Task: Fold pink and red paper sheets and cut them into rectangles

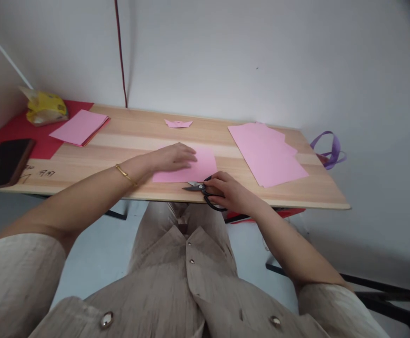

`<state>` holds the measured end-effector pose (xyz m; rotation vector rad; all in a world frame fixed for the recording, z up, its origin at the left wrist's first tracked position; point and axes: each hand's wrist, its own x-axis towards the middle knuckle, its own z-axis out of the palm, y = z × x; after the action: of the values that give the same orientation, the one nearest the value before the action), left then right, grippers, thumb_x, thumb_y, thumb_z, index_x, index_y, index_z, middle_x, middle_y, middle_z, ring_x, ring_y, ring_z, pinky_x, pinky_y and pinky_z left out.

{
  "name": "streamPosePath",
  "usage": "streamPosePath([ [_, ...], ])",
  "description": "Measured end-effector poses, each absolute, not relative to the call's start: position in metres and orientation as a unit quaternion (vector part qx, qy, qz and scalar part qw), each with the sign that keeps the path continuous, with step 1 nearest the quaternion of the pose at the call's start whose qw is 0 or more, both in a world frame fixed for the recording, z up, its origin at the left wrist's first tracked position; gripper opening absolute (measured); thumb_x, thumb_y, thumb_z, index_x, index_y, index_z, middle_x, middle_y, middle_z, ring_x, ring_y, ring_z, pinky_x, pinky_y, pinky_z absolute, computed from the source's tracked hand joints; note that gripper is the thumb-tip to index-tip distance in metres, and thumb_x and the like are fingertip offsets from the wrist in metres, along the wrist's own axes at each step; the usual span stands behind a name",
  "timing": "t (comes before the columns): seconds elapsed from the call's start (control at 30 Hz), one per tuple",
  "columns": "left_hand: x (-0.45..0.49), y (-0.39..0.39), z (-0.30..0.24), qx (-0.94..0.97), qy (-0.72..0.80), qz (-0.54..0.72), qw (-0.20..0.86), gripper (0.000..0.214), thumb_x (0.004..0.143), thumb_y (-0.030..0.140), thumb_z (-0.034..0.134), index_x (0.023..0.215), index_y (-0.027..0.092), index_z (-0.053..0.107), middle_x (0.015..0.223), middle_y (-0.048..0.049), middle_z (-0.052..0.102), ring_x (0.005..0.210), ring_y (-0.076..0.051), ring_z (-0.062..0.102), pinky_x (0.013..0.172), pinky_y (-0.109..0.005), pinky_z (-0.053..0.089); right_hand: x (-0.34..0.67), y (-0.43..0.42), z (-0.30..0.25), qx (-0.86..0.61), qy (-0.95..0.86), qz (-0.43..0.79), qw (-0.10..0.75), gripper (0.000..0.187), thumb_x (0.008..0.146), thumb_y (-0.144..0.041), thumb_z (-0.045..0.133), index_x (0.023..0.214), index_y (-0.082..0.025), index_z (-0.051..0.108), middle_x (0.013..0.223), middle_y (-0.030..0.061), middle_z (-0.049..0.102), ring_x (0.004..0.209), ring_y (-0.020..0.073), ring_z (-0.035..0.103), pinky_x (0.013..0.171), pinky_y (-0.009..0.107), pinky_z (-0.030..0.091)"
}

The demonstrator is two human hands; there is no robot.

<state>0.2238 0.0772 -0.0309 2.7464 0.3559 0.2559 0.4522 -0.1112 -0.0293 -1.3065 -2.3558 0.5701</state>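
In the head view a sheet of pink paper (pixel 205 165) lies flat near the table's front edge. My left hand (pixel 175 157) rests over its left part with the fingers stretched out, holding nothing. Just right of the sheet, my right hand (pixel 228 190) grips a pair of scissors (pixel 201 187) by its black handles. The blades are parted and point left, close to the sheet's lower edge. Behind the sheet, near the wall, sits a small folded pink paper shape (pixel 178 124).
Several pink sheets (pixel 266 157) overlap on the right of the wooden table (pixel 145 127). At left are a paper stack (pixel 81 126), a red sheet (pixel 52 146), a yellow tissue pack (pixel 47 108) and a dark phone-like device (pixel 4 162). A purple strap (pixel 334 149) hangs beyond the right edge.
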Motion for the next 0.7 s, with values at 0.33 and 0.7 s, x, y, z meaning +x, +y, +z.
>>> streamPosePath([
  [0.33, 0.208, 0.065, -0.05, 0.968, 0.157, 0.098, 0.166, 0.05, 0.096, 0.051, 0.034, 0.126, 0.025, 0.064, 0.142, -0.0099, 0.055, 0.132, -0.026, 0.045, 0.115, -0.046, 0.029, 0.45, -0.104, -0.033, -0.454, -0.845, 0.192, 0.208, 0.039, 0.087, -0.027, 0.063, 0.126, -0.026, 0.058, 0.117, 0.0111, 0.052, 0.114, 0.0279, 0.049, 0.099, 0.052, 0.047],
  [0.7, 0.206, 0.069, -0.058, 0.971, 0.146, 0.112, 0.155, 0.048, 0.097, 0.05, 0.034, 0.126, 0.026, 0.064, 0.142, -0.0091, 0.054, 0.131, -0.025, 0.045, 0.114, -0.045, 0.03, 0.443, -0.095, -0.03, -0.428, -0.858, 0.202, 0.197, 0.036, 0.087, -0.027, 0.063, 0.123, -0.026, 0.06, 0.117, 0.0109, 0.052, 0.11, 0.0264, 0.052, 0.097, 0.051, 0.048],
])
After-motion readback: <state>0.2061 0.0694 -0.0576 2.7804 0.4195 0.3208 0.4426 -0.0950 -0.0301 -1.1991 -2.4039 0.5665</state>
